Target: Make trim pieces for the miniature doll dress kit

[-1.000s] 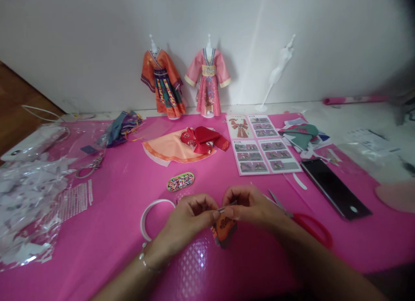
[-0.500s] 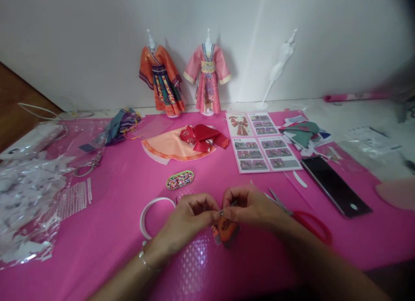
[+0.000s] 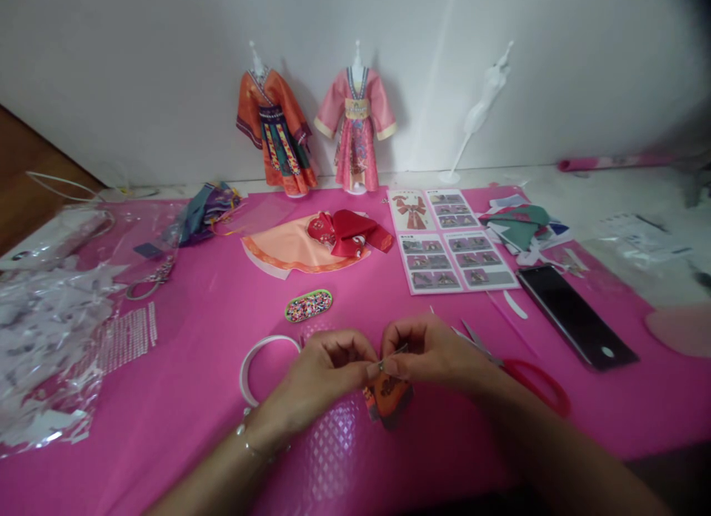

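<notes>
A person's two hands meet near the front middle of a pink table cover [image 3: 183, 368]. The left hand [image 3: 325, 372] and right hand [image 3: 433, 353] are both closed in a fingertip pinch on a small orange paper garment piece [image 3: 389, 396]. The piece hangs from the pinched top edge, its long axis running roughly from far to near, its lower end pointing toward the person. A thin pale strip [image 3: 395, 350] sticks out between the fingertips, slanting up to the right.

Red-handled scissors [image 3: 527, 383] lie just right of the right hand, blades pointing far-left. A white ring [image 3: 251, 360] lies just left of the left hand. Farther back lie an instruction sheet [image 3: 452, 242] and a dark phone [image 3: 575, 316].
</notes>
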Demonstrator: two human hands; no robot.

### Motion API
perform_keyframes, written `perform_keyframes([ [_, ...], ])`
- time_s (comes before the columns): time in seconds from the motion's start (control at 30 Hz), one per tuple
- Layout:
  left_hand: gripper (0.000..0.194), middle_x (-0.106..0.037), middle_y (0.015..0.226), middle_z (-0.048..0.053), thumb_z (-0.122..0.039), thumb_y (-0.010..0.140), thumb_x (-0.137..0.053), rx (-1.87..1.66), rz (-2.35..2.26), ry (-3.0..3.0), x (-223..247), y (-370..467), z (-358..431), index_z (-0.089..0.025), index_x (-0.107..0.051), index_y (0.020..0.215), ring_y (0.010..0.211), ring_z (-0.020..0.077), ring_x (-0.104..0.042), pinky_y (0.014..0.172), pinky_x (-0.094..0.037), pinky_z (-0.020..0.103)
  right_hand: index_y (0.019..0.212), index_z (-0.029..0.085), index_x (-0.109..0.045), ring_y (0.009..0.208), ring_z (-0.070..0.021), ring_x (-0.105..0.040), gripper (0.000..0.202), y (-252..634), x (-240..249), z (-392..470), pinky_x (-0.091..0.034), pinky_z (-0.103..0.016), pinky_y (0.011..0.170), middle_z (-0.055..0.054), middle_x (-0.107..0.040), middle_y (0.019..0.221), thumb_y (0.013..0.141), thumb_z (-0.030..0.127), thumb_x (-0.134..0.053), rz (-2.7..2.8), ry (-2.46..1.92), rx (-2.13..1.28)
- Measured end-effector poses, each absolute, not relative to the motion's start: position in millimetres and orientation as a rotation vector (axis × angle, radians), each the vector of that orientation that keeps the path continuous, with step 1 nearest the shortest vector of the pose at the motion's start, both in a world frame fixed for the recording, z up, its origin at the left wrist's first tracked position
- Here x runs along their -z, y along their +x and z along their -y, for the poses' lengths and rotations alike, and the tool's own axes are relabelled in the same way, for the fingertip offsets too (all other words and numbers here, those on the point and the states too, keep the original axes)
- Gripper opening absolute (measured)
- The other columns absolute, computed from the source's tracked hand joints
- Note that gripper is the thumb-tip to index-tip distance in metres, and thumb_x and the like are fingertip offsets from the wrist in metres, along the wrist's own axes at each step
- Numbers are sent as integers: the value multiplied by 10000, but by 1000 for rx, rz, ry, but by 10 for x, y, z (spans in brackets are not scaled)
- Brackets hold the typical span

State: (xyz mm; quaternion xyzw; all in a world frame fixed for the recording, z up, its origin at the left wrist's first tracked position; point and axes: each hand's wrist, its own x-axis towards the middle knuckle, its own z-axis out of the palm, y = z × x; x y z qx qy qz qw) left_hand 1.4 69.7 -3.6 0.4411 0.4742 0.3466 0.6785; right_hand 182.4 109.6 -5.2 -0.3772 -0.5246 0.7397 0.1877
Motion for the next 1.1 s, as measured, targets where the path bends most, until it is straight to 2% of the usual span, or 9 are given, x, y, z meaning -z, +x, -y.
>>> perform_keyframes([
  [0.57,131,-602,578,-28,-247,670,-713,-774,-1010,993,68,-10,-685,-162,-619,635,530,89,-516,538,-399,217,668,146,-613,509,-71,-481,340,1838,78,-1085,-358,-186,487,41,-556,548,606,404,-827,1458,-1046,-2103],
  [1.1,198,-584,571,-36,-266,652,-766,-785,-983,984,118,-16,-672,-149,-608,639,515,73,-480,522,-364,197,672,143,-617,519,-71,-489,328,1828,102,-1079,-364,-182,482,32,-571,567,613,396,-817,1470,-1027,-2096],
])
